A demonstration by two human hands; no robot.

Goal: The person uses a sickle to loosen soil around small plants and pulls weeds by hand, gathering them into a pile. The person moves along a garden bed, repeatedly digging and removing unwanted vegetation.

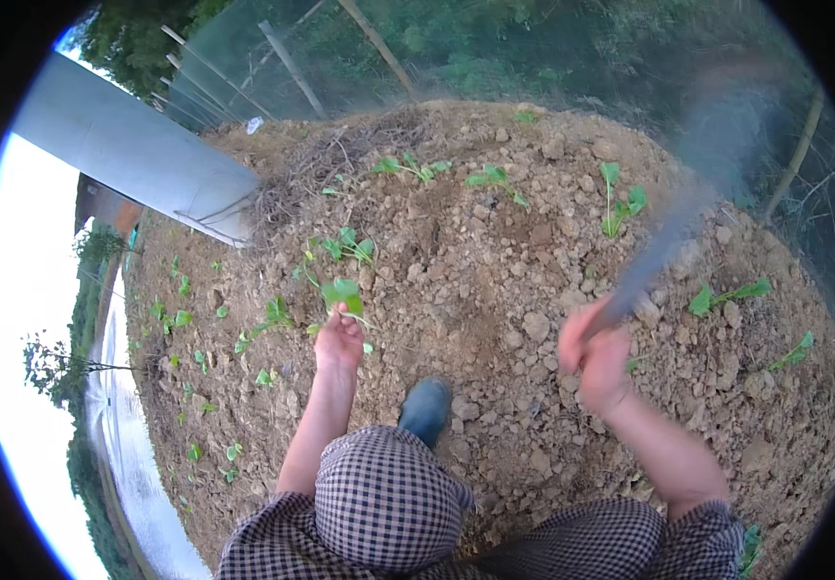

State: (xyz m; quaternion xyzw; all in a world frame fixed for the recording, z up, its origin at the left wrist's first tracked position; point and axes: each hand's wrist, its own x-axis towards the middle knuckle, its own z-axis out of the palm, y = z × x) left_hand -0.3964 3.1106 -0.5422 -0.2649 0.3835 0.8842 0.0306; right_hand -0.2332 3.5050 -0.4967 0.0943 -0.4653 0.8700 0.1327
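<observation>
My left hand (340, 339) pinches a green leafy seedling (342, 293) by its pale stem, a little above the soil. Other seedlings stand close by, one of them a leafy plant (350, 245) just beyond that hand. On the right, my right hand (602, 359) is closed around the near end of a long grey tool (651, 254). The tool slants up and away to the right. Motion blur hides its far end, so its exact kind cannot be told. Cloddy brown soil (490, 312) lies beneath both hands.
A rubber boot (426, 411) stands on the soil between my arms. More seedlings (614, 203) grow ahead and at both sides. A thick grey post (149, 152) rises at the left beside dry twigs (330, 156). Green netting (475, 51) with wooden stakes borders the far edge; water (131, 449) lies far left.
</observation>
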